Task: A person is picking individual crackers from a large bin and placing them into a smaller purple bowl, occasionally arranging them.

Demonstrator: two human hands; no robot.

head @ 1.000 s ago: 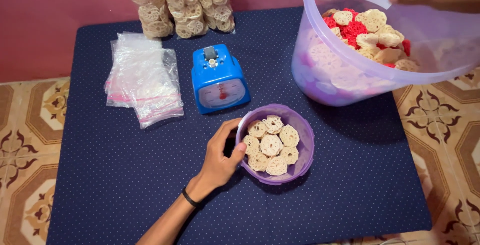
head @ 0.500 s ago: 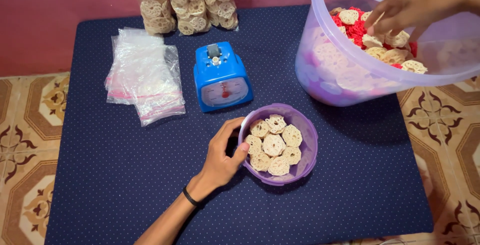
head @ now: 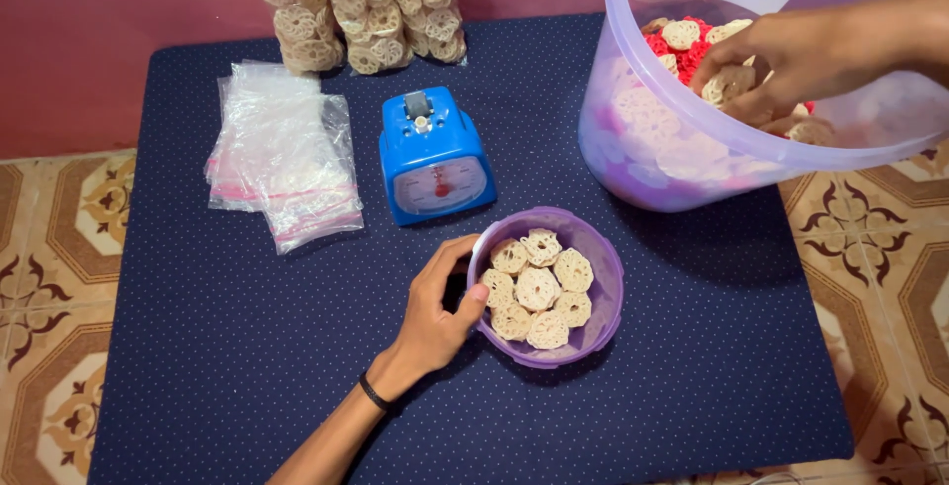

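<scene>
My left hand (head: 438, 309) grips the left rim of a small purple bowl (head: 605, 299) that holds several round cream crackers (head: 539, 288). The bowl rests on a dark blue dotted mat (head: 237, 347). My right hand (head: 781, 58) reaches down into a large translucent purple tub (head: 692, 164) at the upper right, its fingers closed around crackers from the pile of cream and red ones (head: 682, 42) inside.
A small blue kitchen scale (head: 433, 154) stands just behind the bowl. A stack of clear plastic bags (head: 282, 154) lies to its left. Filled bags of crackers (head: 361, 5) sit at the mat's far edge. Patterned floor tiles (head: 49, 248) surround the mat.
My right hand has gone from the tub's rim down into the tub and closed on crackers. My left hand and the bowl have stayed put.
</scene>
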